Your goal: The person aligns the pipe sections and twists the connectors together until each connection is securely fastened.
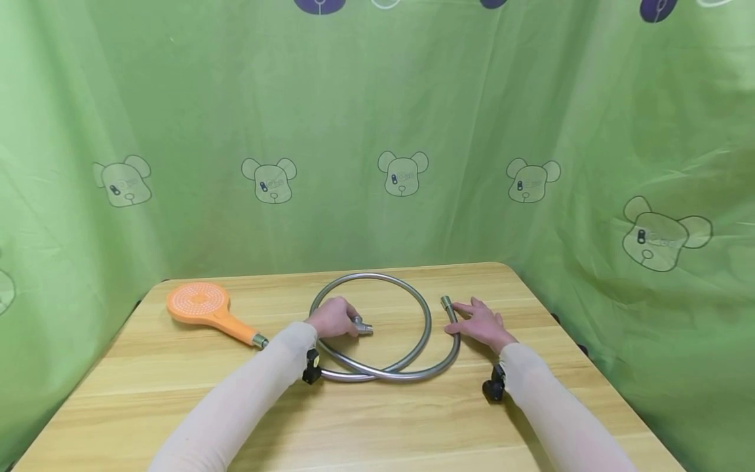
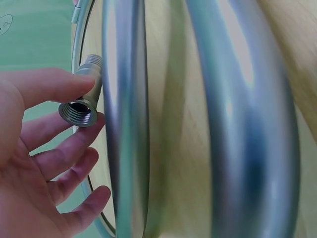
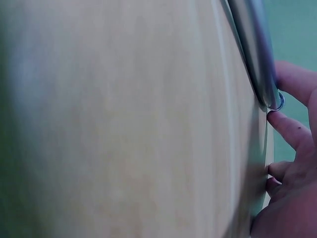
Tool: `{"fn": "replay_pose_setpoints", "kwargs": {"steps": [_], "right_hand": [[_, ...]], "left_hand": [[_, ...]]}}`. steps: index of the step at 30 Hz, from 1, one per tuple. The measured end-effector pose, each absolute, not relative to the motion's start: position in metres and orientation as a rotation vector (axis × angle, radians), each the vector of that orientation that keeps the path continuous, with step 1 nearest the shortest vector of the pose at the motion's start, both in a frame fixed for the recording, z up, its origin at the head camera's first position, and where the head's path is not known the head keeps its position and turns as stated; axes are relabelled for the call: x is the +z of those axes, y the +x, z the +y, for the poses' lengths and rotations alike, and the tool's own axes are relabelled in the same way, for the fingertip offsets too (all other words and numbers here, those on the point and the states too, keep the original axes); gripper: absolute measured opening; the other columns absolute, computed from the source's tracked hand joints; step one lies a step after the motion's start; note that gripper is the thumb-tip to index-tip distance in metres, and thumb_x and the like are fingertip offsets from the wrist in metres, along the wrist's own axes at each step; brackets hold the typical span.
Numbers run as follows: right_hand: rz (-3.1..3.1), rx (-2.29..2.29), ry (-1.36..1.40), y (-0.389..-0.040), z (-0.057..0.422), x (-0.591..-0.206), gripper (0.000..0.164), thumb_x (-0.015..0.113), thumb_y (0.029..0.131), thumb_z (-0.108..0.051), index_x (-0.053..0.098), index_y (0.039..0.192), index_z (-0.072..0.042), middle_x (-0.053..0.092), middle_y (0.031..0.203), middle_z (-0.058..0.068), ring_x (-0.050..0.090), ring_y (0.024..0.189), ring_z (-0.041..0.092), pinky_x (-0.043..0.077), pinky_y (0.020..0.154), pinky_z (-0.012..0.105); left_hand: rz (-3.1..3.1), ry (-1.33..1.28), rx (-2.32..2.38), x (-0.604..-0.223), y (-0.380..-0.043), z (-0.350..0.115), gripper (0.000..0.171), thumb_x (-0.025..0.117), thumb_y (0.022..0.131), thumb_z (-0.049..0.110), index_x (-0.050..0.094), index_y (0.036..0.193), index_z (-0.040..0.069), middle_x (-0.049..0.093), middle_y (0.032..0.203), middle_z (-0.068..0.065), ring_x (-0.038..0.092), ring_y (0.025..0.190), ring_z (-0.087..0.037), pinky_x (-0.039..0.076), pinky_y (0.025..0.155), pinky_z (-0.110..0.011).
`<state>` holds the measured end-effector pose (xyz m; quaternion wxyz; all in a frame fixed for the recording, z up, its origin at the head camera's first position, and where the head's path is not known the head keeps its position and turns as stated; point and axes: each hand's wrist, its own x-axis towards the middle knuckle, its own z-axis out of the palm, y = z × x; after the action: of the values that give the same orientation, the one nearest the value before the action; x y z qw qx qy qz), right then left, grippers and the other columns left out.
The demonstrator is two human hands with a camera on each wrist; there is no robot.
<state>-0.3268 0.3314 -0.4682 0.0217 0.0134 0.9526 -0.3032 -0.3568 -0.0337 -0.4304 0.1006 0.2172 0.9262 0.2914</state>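
My left hand pinches a small metal threaded fitting between thumb and fingers. Its wide end with inner threads faces the left wrist camera; the narrower end has outer threads. In the head view, this hand is over the left side of the looped metal shower hose. My right hand is at the hose's free end, thumb and index finger on either side of it just below the metal end nut. The right wrist view shows the hose end between these two fingers.
An orange shower head lies at the back left of the wooden table, a metal connector at its handle end. Green curtains with bear-head prints hang behind the table and at both sides.
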Motion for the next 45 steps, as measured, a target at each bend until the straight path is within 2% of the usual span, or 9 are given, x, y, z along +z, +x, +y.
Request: {"fn": "replay_pose_setpoints", "kwargs": {"steps": [5,14,19,22,27,34,38,41,45], "right_hand": [[2.936,-0.967,0.058,-0.326,0.330,-0.465,0.079,0.077,0.082,-0.040,0.048,0.150,-0.010,0.010,0.162,0.035,0.008,0.149,0.054,-0.007,0.116,0.074],[2.907,-1.044,0.075,-0.328,0.332,-0.463,0.079,0.074,0.079,-0.029,0.046,0.151,-0.010,0.011,0.163,0.033,0.006,0.150,0.053,-0.008,0.116,0.073],[2.835,-1.183,0.093,-0.328,0.333,-0.462,0.081,0.074,0.080,-0.023,0.041,0.154,-0.011,0.009,0.163,0.032,0.007,0.148,0.058,0.003,0.119,0.072],[2.795,-1.272,0.081,-0.328,0.331,-0.462,0.081,0.075,0.081,-0.019,0.040,0.154,-0.012,0.014,0.163,0.031,0.011,0.149,0.054,0.012,0.120,0.068],[2.754,-1.367,0.070,-0.327,0.329,-0.462,0.081,0.073,0.082,-0.015,0.039,0.155,-0.012,0.027,0.161,0.027,0.026,0.147,0.046,0.022,0.121,0.062],[2.732,-1.448,0.041,-0.328,0.323,-0.459,0.080,0.071,0.084,-0.009,0.037,0.156,-0.011,0.042,0.154,0.027,0.034,0.144,0.045,0.022,0.121,0.061],[2.746,-1.453,0.021,-0.328,0.319,-0.459,0.077,0.068,0.086,-0.004,0.036,0.156,-0.010,0.052,0.145,0.028,0.046,0.136,0.043,0.031,0.119,0.057],[2.757,-1.451,0.018,-0.328,0.318,-0.459,0.076,0.067,0.086,-0.002,0.036,0.156,-0.009,0.053,0.143,0.028,0.050,0.132,0.043,0.037,0.116,0.055],[2.739,-1.493,0.023,-0.330,0.317,-0.459,0.079,0.066,0.086,0.000,0.032,0.157,-0.007,0.054,0.143,0.026,0.051,0.132,0.041,0.037,0.116,0.054]], "left_hand": [[2.706,0.636,0.948,-0.427,-0.357,-0.035,0.029,0.082,0.077,0.014,0.078,0.106,0.009,0.076,0.095,0.000,0.064,0.084,-0.013,0.054,0.082,-0.031],[2.688,0.628,1.042,-0.430,-0.362,-0.037,0.037,0.083,0.076,0.016,0.077,0.112,0.010,0.077,0.099,0.001,0.063,0.087,-0.014,0.052,0.082,-0.032],[2.711,0.634,1.082,-0.432,-0.364,-0.039,0.041,0.084,0.074,0.019,0.077,0.114,0.012,0.078,0.104,0.001,0.064,0.094,-0.014,0.053,0.089,-0.035],[2.715,0.629,1.116,-0.433,-0.365,-0.041,0.043,0.084,0.075,0.021,0.076,0.116,0.013,0.077,0.108,0.002,0.065,0.102,-0.015,0.051,0.097,-0.038],[2.687,0.629,1.171,-0.436,-0.367,-0.043,0.047,0.083,0.076,0.021,0.074,0.121,0.011,0.077,0.110,0.003,0.064,0.103,-0.015,0.050,0.100,-0.039],[2.679,0.637,1.208,-0.435,-0.368,-0.046,0.046,0.083,0.076,0.020,0.074,0.119,0.009,0.077,0.108,0.001,0.065,0.094,-0.013,0.051,0.094,-0.038],[2.683,0.636,1.223,-0.435,-0.369,-0.047,0.045,0.084,0.076,0.020,0.075,0.118,0.010,0.078,0.106,0.001,0.065,0.093,-0.012,0.051,0.091,-0.034],[2.685,0.628,1.223,-0.434,-0.370,-0.048,0.046,0.083,0.076,0.020,0.074,0.119,0.008,0.078,0.106,0.001,0.065,0.091,-0.012,0.052,0.088,-0.033],[2.686,0.616,1.220,-0.433,-0.369,-0.048,0.046,0.083,0.076,0.020,0.074,0.120,0.008,0.077,0.107,0.000,0.064,0.090,-0.013,0.052,0.084,-0.032]]}}
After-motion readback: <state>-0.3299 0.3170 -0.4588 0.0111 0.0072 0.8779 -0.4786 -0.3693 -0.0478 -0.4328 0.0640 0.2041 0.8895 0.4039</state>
